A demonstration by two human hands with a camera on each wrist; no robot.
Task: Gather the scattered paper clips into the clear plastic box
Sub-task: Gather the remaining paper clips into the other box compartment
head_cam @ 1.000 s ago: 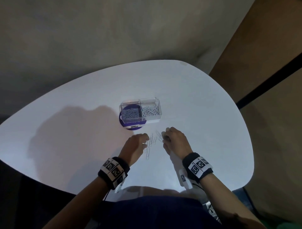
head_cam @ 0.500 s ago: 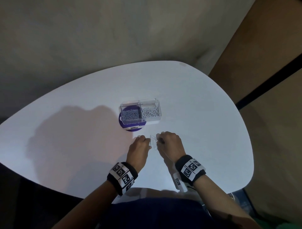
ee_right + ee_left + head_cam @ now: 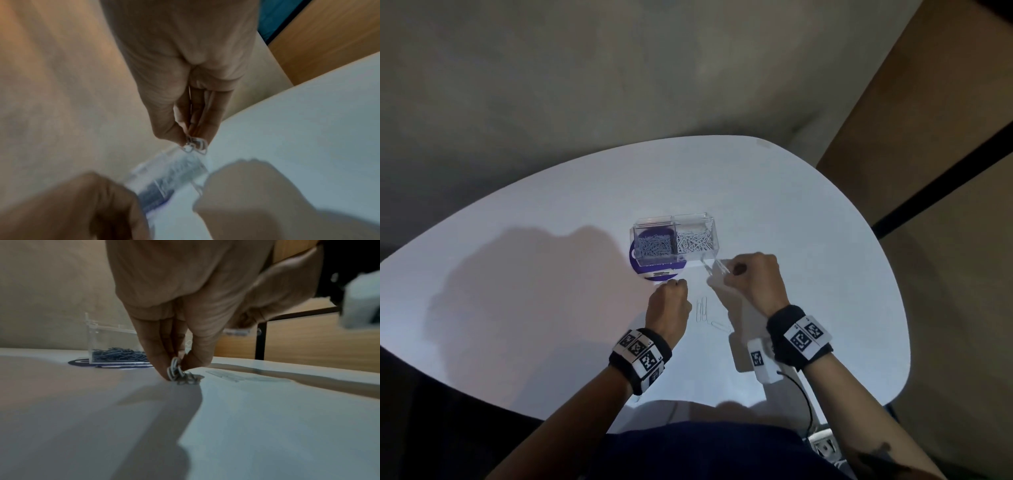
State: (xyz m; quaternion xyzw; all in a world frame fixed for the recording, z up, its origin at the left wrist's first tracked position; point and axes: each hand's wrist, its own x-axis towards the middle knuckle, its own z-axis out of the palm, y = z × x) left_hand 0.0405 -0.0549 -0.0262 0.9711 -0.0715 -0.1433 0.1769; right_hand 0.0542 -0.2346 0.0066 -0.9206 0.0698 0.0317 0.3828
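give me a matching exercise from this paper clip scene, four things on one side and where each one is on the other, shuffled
Things:
1. left hand
2. right hand
3. clear plastic box
4. loose clips

Places or states:
A. lying on the white table between the wrists
B. standing on a purple disc
C. pinching clips at the table surface
D. holding clips beside the box's near right corner

Pairs: 1-C, 2-D, 3-B, 4-A

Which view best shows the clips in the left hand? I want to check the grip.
The left wrist view: the clips sit pinched between the left hand's thumb and fingers, low at the table. The head view shows only the back of that hand; the right wrist view blurs it.
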